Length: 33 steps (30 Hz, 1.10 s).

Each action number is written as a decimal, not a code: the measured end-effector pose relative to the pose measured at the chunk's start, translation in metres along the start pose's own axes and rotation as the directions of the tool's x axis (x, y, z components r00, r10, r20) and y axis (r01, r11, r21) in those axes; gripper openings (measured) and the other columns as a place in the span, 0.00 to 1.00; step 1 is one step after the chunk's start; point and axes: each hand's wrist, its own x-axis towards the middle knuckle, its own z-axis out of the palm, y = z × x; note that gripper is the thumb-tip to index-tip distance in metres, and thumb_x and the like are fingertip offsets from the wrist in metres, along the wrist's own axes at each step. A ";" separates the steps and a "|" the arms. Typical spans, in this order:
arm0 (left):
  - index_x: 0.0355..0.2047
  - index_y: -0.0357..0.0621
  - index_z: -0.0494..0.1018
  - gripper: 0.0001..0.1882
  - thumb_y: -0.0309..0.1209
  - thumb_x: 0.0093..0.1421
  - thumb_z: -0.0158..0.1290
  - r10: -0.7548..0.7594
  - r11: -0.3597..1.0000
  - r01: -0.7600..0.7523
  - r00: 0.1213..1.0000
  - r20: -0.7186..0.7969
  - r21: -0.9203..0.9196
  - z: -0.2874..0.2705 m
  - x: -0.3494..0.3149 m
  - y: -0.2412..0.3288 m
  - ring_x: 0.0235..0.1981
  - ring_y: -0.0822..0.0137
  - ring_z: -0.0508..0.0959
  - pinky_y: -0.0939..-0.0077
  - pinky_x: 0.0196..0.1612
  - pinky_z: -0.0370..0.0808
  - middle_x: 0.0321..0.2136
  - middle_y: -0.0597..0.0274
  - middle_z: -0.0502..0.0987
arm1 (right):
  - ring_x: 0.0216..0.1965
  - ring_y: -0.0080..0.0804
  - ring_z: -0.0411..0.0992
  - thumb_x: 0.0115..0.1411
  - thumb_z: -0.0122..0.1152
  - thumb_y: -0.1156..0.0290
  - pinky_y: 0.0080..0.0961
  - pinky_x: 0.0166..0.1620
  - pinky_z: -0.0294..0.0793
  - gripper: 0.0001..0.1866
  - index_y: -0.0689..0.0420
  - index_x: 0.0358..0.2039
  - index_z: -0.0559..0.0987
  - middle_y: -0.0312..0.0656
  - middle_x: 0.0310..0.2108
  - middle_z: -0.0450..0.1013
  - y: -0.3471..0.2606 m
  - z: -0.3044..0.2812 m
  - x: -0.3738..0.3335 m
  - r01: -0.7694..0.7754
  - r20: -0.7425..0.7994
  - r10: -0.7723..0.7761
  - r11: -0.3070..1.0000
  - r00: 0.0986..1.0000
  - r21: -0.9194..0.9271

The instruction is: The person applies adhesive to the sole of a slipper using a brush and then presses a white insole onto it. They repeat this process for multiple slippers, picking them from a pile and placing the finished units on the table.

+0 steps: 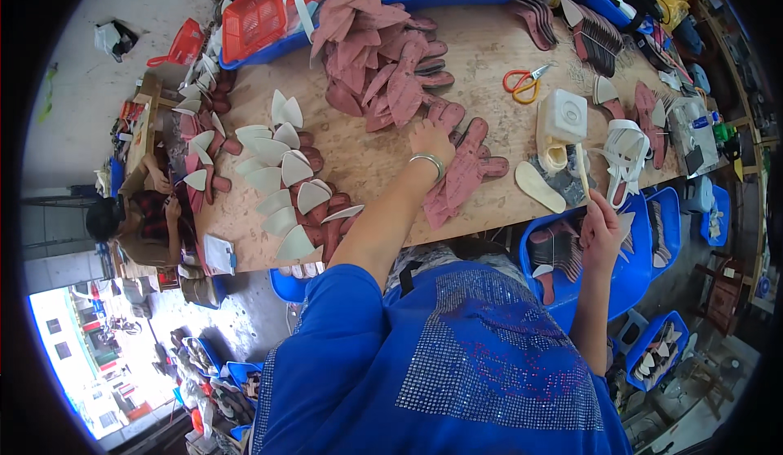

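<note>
My left hand, with a bangle at its wrist, reaches over the table. Its fingers bend down onto a pink insole and close at its narrow end; their tips are partly hidden. Beneath and beside it, more pink insoles overlap in a fan. At the table's front edge my right hand is closed round the pale handle of a brush. The brush's head end is by a white plastic container with an open neck. Left of the brush lies a cream sole-shaped piece.
A large heap of pink insoles lies beyond my left hand. Rows of insoles with white pieces stand to the left. Orange-handled scissors and a white strapped object lie right. Blue bins hang below the edge. Another person sits far left.
</note>
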 end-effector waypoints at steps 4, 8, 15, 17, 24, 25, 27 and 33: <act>0.53 0.35 0.67 0.37 0.45 0.47 0.61 -0.140 0.988 0.148 0.978 0.154 -0.038 -0.013 0.018 0.002 0.56 0.47 0.65 0.56 0.56 0.66 0.54 0.44 0.64 | 0.13 0.06 0.51 0.63 0.57 0.74 0.08 0.15 0.44 0.14 0.65 0.48 0.77 0.23 0.16 0.63 -0.001 0.001 0.006 -0.016 0.018 0.016 1.000 1.000 0.011; 0.57 0.34 0.62 0.43 0.45 0.45 0.63 -0.222 0.963 0.256 0.928 0.300 -0.081 -0.019 0.027 -0.009 0.57 0.43 0.66 0.57 0.58 0.68 0.57 0.39 0.62 | 0.13 0.06 0.51 0.63 0.57 0.74 0.09 0.15 0.44 0.14 0.64 0.48 0.77 0.22 0.17 0.63 -0.003 0.014 0.014 -0.054 0.073 0.052 0.998 0.996 0.032; 0.59 0.33 0.56 0.44 0.39 0.46 0.61 -0.028 0.938 0.064 0.994 0.110 -0.340 -0.025 0.009 -0.007 0.51 0.48 0.73 0.62 0.56 0.70 0.53 0.36 0.68 | 0.13 0.06 0.51 0.62 0.58 0.74 0.08 0.15 0.45 0.14 0.64 0.48 0.77 0.22 0.17 0.62 -0.005 0.033 0.022 -0.059 0.132 0.062 0.998 0.989 -0.024; 0.56 0.35 0.66 0.37 0.40 0.47 0.60 -0.085 0.864 0.065 0.996 -0.018 -0.500 -0.016 0.003 -0.013 0.50 0.47 0.74 0.64 0.56 0.69 0.51 0.38 0.71 | 0.13 0.06 0.52 0.62 0.58 0.75 0.09 0.15 0.45 0.14 0.64 0.48 0.77 0.22 0.17 0.62 -0.005 0.042 0.023 -0.067 0.150 0.070 0.997 0.986 -0.021; 0.39 0.35 0.74 0.18 0.35 0.52 0.60 0.063 0.653 0.055 0.990 0.127 -0.755 -0.013 -0.014 -0.051 0.23 0.67 0.77 0.73 0.30 0.73 0.22 0.59 0.78 | 0.13 0.09 0.52 0.61 0.57 0.73 0.10 0.16 0.48 0.20 0.60 0.54 0.71 0.23 0.17 0.59 0.019 0.070 0.031 -0.224 0.145 0.223 0.974 0.964 -0.007; 0.39 0.36 0.74 0.16 0.34 0.54 0.59 0.004 0.593 0.109 0.990 0.138 -0.798 0.003 -0.017 -0.066 0.24 0.69 0.77 0.73 0.29 0.73 0.23 0.60 0.78 | 0.13 0.09 0.52 0.62 0.57 0.72 0.11 0.15 0.48 0.17 0.59 0.52 0.73 0.23 0.16 0.59 0.034 0.085 0.034 -0.243 0.189 0.244 0.970 0.951 -0.025; 0.40 0.37 0.74 0.16 0.35 0.56 0.58 -0.039 0.541 0.183 0.981 0.192 -0.821 0.005 -0.022 -0.065 0.25 0.68 0.77 0.72 0.31 0.73 0.25 0.59 0.79 | 0.13 0.12 0.55 0.62 0.57 0.70 0.13 0.16 0.53 0.14 0.58 0.48 0.74 0.24 0.16 0.60 0.084 0.104 0.048 -0.241 0.226 0.253 0.967 0.941 -0.081; 0.38 0.37 0.74 0.14 0.34 0.58 0.56 -0.025 0.439 0.084 0.996 0.081 -0.895 0.019 -0.046 -0.087 0.26 0.69 0.76 0.72 0.31 0.73 0.26 0.59 0.78 | 0.31 0.26 0.75 0.65 0.54 0.69 0.20 0.29 0.75 0.08 0.58 0.41 0.70 0.40 0.33 0.73 0.161 0.164 0.036 -0.437 0.452 0.350 0.894 0.821 0.102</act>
